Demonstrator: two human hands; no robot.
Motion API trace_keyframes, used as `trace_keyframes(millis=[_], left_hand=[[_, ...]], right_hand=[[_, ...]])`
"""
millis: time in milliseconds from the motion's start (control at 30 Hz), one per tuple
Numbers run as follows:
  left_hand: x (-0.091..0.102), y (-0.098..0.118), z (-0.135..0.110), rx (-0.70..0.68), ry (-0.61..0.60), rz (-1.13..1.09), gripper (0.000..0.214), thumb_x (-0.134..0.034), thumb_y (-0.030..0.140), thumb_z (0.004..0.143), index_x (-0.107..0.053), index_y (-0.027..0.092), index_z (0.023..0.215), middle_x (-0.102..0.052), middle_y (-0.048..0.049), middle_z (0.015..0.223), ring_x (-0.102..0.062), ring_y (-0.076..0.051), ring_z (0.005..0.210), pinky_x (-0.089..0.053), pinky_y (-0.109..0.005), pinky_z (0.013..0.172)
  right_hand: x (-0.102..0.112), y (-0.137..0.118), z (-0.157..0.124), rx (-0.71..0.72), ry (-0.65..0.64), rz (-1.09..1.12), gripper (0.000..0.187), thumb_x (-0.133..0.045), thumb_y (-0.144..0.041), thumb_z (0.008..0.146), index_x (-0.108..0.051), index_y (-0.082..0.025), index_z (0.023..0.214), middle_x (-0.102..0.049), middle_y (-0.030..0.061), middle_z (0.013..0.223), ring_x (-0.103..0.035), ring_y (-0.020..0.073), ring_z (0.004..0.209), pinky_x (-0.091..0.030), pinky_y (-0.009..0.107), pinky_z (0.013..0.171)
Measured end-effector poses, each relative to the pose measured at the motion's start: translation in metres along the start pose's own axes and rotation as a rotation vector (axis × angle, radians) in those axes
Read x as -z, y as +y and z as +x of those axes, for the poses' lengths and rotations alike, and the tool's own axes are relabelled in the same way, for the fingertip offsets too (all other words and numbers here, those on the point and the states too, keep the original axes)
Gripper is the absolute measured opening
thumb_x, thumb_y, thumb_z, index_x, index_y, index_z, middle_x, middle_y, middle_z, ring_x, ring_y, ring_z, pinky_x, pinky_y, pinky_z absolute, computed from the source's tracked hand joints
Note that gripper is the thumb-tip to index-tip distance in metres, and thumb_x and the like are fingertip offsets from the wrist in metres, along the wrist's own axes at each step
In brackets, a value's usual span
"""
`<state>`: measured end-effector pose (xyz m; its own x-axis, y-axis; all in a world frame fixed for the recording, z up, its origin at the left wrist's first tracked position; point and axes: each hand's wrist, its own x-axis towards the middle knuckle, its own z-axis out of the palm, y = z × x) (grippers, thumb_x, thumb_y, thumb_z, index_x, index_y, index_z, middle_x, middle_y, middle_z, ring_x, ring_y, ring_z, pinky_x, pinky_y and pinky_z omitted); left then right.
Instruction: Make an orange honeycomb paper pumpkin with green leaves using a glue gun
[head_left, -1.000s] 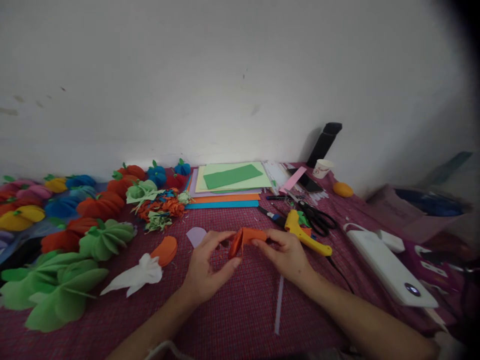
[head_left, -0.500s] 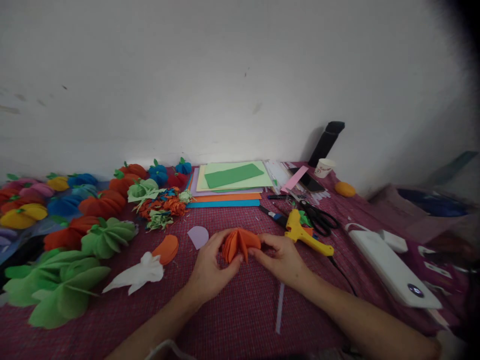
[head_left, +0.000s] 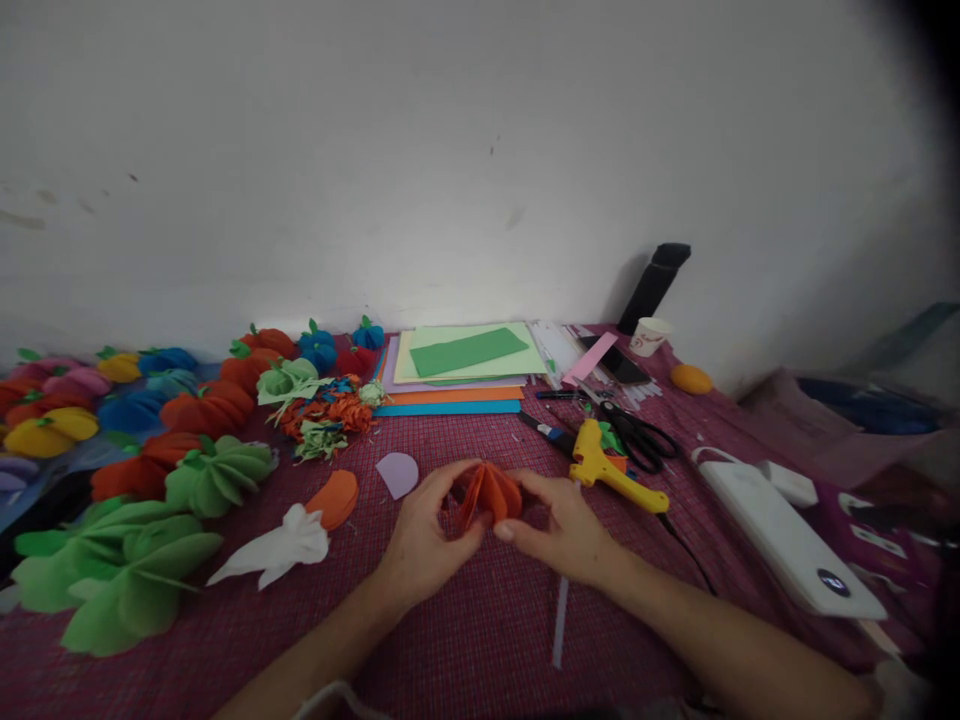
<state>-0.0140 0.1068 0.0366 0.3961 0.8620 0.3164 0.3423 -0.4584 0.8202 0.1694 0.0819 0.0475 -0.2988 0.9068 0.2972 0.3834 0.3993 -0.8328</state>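
Left hand [head_left: 429,532]: fingers clamped on left side of fanned orange paper [head_left: 491,492], over worktop [head_left: 472,640]. Right hand [head_left: 568,527]: fingers clamped on its right side. Yellow glue gun [head_left: 611,474] lies beside right hand; lilac cut-out [head_left: 397,474] near left.

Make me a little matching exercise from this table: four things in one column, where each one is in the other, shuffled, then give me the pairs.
Things
1. folded orange paper
2. dark green strip
3. glue gun
4. crumpled white piece

Places
A. beside the flat orange cut-outs
B. on top of the paper stack
C. between the left hand and the right hand
D. next to the black scissors

Pairs: 1-C, 2-B, 3-D, 4-A
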Motion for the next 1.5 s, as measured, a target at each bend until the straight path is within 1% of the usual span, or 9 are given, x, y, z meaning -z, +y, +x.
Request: trace_keyframes(millis=[133,233,433,567,700,900,1067,1267,1500], left_hand=[[0.0,0.001,0.0,0.034,0.002,-0.021,0.045,-0.059,0.021,0.074,-0.049,0.024,0.118,-0.06,-0.0043,0.112,-0.057,-0.018,0.097,-0.045,-0.031,0.084],[0.002,0.001,0.001,0.045,0.021,-0.055,0.042,-0.057,0.02,0.077,-0.048,0.024,0.118,-0.059,-0.0034,0.114,-0.056,-0.017,0.1,-0.043,-0.03,0.087],[0.006,-0.007,0.003,0.033,0.153,-0.005,0.032,-0.054,0.021,0.079,-0.053,0.022,0.111,-0.062,-0.0026,0.103,-0.056,-0.016,0.091,-0.043,-0.028,0.08],[0.009,-0.01,0.004,-0.001,0.229,0.04,0.031,-0.053,0.018,0.079,-0.054,0.022,0.11,-0.061,-0.003,0.101,-0.054,-0.016,0.086,-0.043,-0.028,0.076],[0.013,-0.006,0.003,-0.086,0.176,0.034,0.039,-0.053,0.014,0.077,-0.051,0.024,0.115,-0.057,-0.0041,0.107,-0.052,-0.017,0.093,-0.042,-0.031,0.082],[0.017,0.001,-0.002,-0.184,0.049,0.002,0.049,-0.061,0.027,0.074,-0.046,0.025,0.121,-0.051,-0.0067,0.119,-0.045,-0.022,0.111,-0.034,-0.039,0.096],[0.015,0.003,-0.001,-0.143,0.024,0.078,0.056,-0.064,0.03,0.074,-0.041,0.027,0.125,-0.049,-0.0064,0.123,-0.044,-0.022,0.113,-0.034,-0.04,0.097],[0.005,0.001,0.0,-0.102,0.019,0.161,0.067,-0.067,0.033,0.07,-0.035,0.026,0.129,-0.048,-0.0073,0.125,-0.045,-0.022,0.114,-0.037,-0.04,0.096],[-0.005,-0.003,-0.001,-0.106,0.057,0.161,0.058,-0.065,0.031,0.073,-0.041,0.023,0.125,-0.055,-0.0073,0.116,-0.051,-0.019,0.104,-0.041,-0.036,0.091]], right_hand=[[-0.002,0.005,0.0,-0.045,0.062,-0.076,0.02,-0.051,-0.03,0.084,-0.062,-0.018,0.097,-0.066,0.0012,0.077,-0.058,0.0144,0.066,-0.044,0.023,0.06],[-0.001,0.008,0.001,-0.048,0.113,-0.127,0.02,-0.045,-0.027,0.087,-0.063,-0.018,0.09,-0.062,0.0001,0.069,-0.055,0.0133,0.061,-0.041,0.023,0.056],[0.004,0.007,0.003,-0.037,0.173,-0.119,0.021,-0.044,-0.028,0.088,-0.064,-0.018,0.087,-0.067,0.0019,0.079,-0.06,0.0156,0.071,-0.044,0.024,0.063],[0.006,0.006,0.003,-0.004,0.206,-0.112,0.021,-0.045,-0.027,0.088,-0.064,-0.019,0.095,-0.067,0.0013,0.08,-0.061,0.0152,0.07,-0.045,0.023,0.063],[0.006,0.008,0.003,-0.002,0.232,-0.133,0.022,-0.045,-0.026,0.089,-0.064,-0.021,0.099,-0.069,0.0017,0.084,-0.063,0.0166,0.077,-0.046,0.025,0.068],[0.007,0.012,0.005,0.015,0.293,-0.108,0.023,-0.046,-0.023,0.088,-0.064,-0.021,0.101,-0.07,0.0036,0.094,-0.063,0.0171,0.085,-0.047,0.027,0.076],[0.007,0.013,0.006,0.013,0.27,-0.05,0.023,-0.046,-0.022,0.087,-0.064,-0.021,0.102,-0.069,0.0038,0.094,-0.063,0.0172,0.086,-0.048,0.028,0.077],[0.002,0.015,0.005,-0.03,0.203,0.049,0.023,-0.049,-0.022,0.085,-0.064,-0.022,0.103,-0.069,0.0022,0.085,-0.062,0.0163,0.076,-0.049,0.029,0.074],[-0.004,0.017,0.01,-0.082,0.116,0.405,0.022,-0.054,-0.024,0.083,-0.064,-0.023,0.103,-0.069,0.0017,0.094,-0.062,0.017,0.087,-0.048,0.031,0.08]])
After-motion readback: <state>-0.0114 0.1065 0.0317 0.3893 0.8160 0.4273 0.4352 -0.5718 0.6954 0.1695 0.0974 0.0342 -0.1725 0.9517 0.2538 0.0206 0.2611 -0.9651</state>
